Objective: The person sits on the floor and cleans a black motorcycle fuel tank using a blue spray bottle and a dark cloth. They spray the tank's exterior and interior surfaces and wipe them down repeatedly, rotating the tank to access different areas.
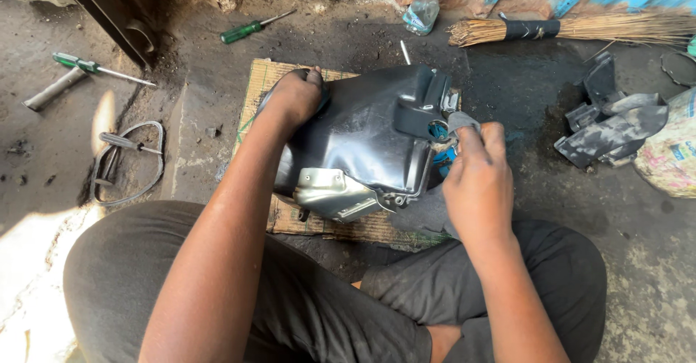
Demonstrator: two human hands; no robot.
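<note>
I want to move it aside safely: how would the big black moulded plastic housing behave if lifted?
The big black moulded plastic housing probably stays stiff, as its formed shape looks rigid. It looks dusty, so the left hand may slip. Its rounded, uneven form could rock on the cardboard mat.

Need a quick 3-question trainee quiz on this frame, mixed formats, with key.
1. True or false: the left hand rests on the far edge of the black housing.
2. The right hand presses what against the housing? A) grey cloth B) hammer C) brush
3. What tool with a green handle lies near the wall?

Key: 1 true. 2 A. 3 A screwdriver.
</note>
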